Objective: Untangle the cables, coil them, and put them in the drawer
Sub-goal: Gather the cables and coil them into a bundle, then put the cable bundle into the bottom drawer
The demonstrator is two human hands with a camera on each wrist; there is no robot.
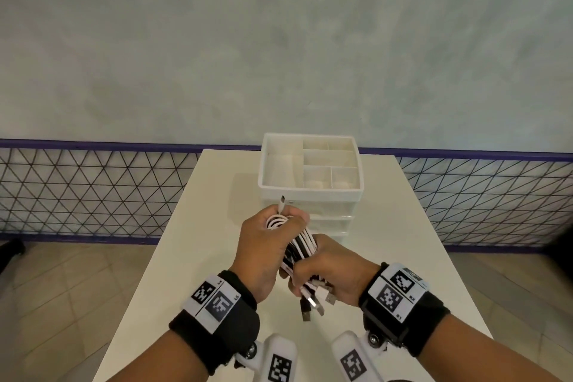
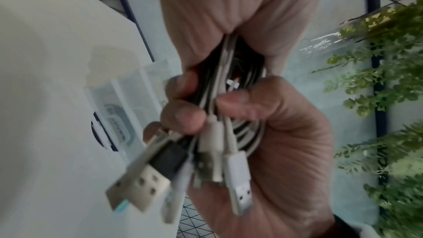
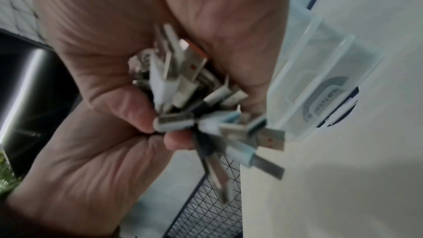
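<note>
Both hands [image 1: 263, 245] grip cables [image 1: 302, 246]; table [image 1: 403, 242] edges apart.

both hands [image 2: 228, 15] gripping cable bundle [image 2: 219, 108], plugs [image 2: 238, 175] dangling

Drawer unit [image 1: 310, 189] on the table [image 1: 198, 242] – cable bundle [image 1: 302, 245] before it

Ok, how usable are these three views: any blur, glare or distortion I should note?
Head view: sharp, evenly lit, wide-angle bending at the edges; both hands, left hand and right hand, and the cables read clearly. Left wrist view: plugs close up and soft, plant smeared. Right wrist view: plugs motion-blurred, dim; drawer unit recognisable.
</note>
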